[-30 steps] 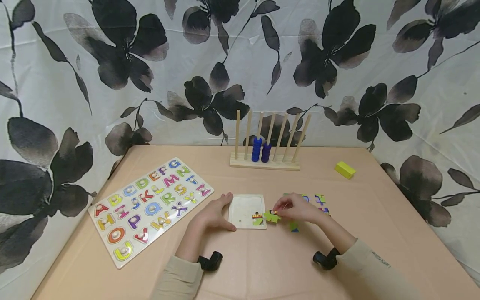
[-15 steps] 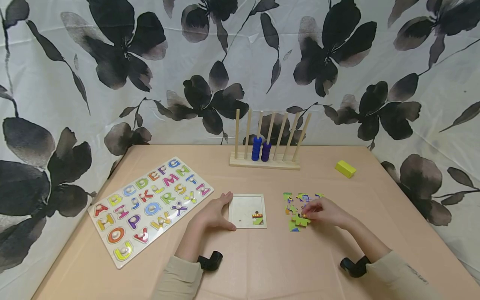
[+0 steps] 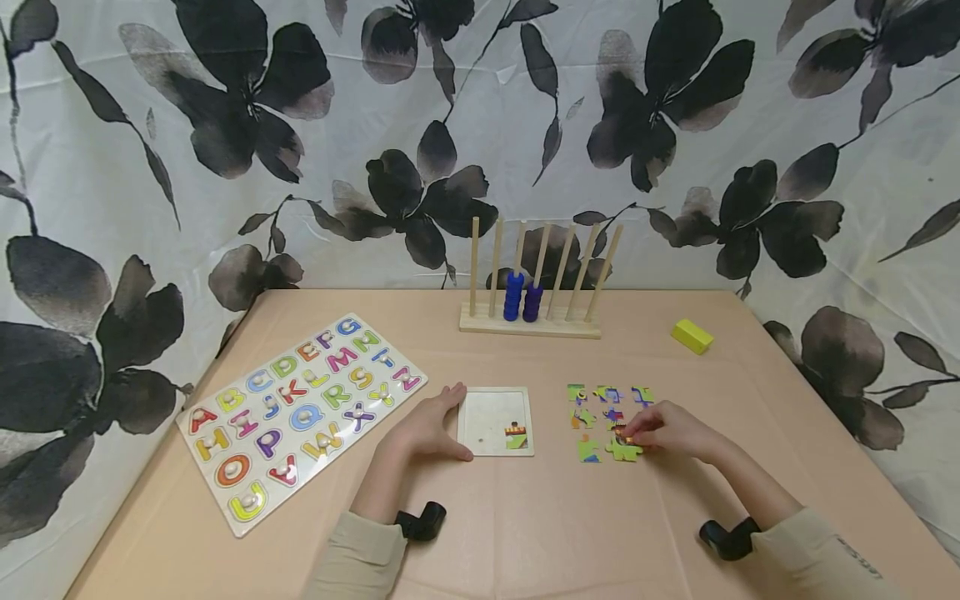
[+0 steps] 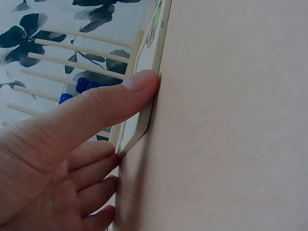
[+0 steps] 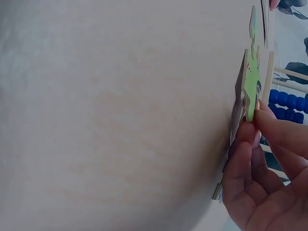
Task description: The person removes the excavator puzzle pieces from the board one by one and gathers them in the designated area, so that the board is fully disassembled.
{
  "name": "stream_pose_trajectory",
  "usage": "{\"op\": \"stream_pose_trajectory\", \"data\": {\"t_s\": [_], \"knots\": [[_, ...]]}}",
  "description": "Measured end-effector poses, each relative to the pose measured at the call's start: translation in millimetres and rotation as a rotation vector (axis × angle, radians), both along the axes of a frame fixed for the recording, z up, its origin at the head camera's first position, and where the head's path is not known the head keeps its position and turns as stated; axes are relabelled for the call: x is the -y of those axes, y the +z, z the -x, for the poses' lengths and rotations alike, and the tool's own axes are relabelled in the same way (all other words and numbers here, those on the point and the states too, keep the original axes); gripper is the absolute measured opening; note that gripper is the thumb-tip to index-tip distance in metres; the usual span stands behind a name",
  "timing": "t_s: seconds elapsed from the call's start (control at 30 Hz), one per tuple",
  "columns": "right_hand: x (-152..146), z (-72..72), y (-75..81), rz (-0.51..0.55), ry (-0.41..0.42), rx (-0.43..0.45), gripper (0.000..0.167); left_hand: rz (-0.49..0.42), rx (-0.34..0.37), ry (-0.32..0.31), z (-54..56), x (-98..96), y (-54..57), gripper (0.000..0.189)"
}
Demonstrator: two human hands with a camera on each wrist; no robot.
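Observation:
My left hand (image 3: 427,429) holds the left side of a white puzzle tray (image 3: 483,417), its thumb (image 4: 142,82) against the near edge. One piece with green and red-brown parts (image 3: 516,435) lies in the tray's near right corner. To the right, my right hand (image 3: 666,429) pinches a green puzzle piece (image 5: 251,89) between thumb and fingertips. In the right wrist view that piece is raised on edge, close over the tabletop. Several loose coloured puzzle pieces (image 3: 583,417) lie beside it in rows; the right fingers hide part of the group.
A white alphabet board (image 3: 262,492) with knobbed letters lies at the left. Behind the tray stands a wooden peg rack (image 3: 528,331) with blue and purple beads on two pegs. A yellow block (image 3: 691,337) sits at the back right. A floral cloth (image 3: 525,125) hangs behind the table.
My right hand has moved rightward from beside the tray to the loose pieces, carrying the green puzzle piece with it. The left hand and the tray stay in place.

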State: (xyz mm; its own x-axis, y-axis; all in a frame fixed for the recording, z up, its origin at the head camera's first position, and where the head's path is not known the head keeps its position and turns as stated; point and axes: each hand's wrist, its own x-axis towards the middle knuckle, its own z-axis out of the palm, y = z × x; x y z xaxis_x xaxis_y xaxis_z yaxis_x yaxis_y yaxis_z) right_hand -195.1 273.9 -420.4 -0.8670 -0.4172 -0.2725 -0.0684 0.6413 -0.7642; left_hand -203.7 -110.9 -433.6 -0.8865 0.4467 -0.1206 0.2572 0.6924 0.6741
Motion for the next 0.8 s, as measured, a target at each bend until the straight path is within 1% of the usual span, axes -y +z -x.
{"op": "stream_pose_trajectory", "data": {"t_s": [0.17,0.43,0.7,0.8], "knots": [[-1.1,0.7,-0.2,0.004,0.008,-0.002,0.014,-0.010,-0.009,0.001,0.9,-0.1,-0.6,0.102],[2.8,2.4,0.6,-0.024,-0.017,-0.031,0.016,-0.004,-0.006,-0.009,0.9,-0.2,-0.8,0.102],[22.0,6.4,5.8,-0.002,-0.008,-0.063,0.021,0.003,0.008,0.008,1.1,-0.9,0.2,0.103],[32.0,7.8,6.9,0.019,0.016,-0.082,0.021,0.002,0.011,0.006,0.9,-0.9,-0.1,0.103]]}}
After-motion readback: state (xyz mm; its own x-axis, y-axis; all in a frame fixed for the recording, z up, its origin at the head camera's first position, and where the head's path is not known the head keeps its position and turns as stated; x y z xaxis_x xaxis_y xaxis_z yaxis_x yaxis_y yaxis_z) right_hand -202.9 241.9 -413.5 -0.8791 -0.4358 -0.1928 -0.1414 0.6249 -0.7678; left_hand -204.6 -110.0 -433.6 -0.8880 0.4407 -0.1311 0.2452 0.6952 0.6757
